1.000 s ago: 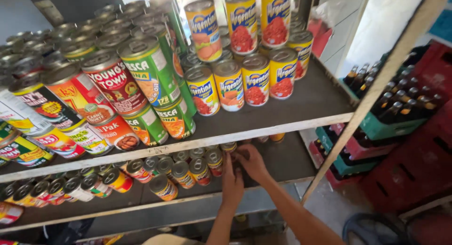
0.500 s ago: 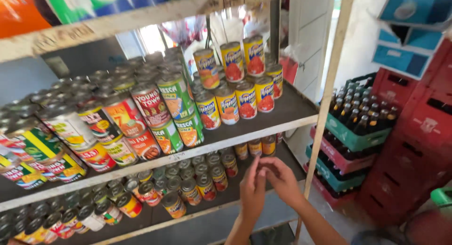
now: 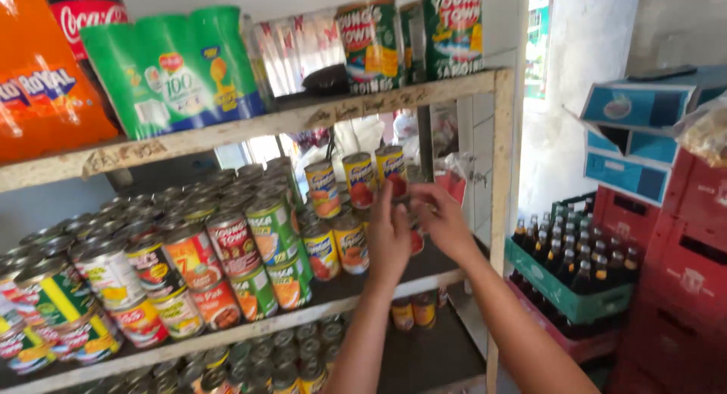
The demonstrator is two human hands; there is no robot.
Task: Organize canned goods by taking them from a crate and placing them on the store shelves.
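Note:
My left hand (image 3: 390,239) and my right hand (image 3: 443,221) are raised together at the right end of the middle shelf (image 3: 318,312). They meet beside a stack of yellow cans with red pictures (image 3: 357,180). A small can with a red label (image 3: 416,241) shows between the palms, mostly hidden. My right hand's fingers curl around it. My left hand lies flat against it with the fingers pointing up. Green and red cans (image 3: 265,235) lie piled to the left.
The top shelf (image 3: 227,133) carries a green multipack (image 3: 174,68), orange bottles (image 3: 38,84) and tall green cans (image 3: 371,42). More cans (image 3: 288,356) fill the bottom shelf. To the right stand a green crate of bottles (image 3: 564,292), red crates (image 3: 681,280) and blue boxes (image 3: 628,137).
Both hands have risen from the cans on the bottom shelf up to the yellow cans on the middle shelf. The view has tilted up and now shows the top shelf.

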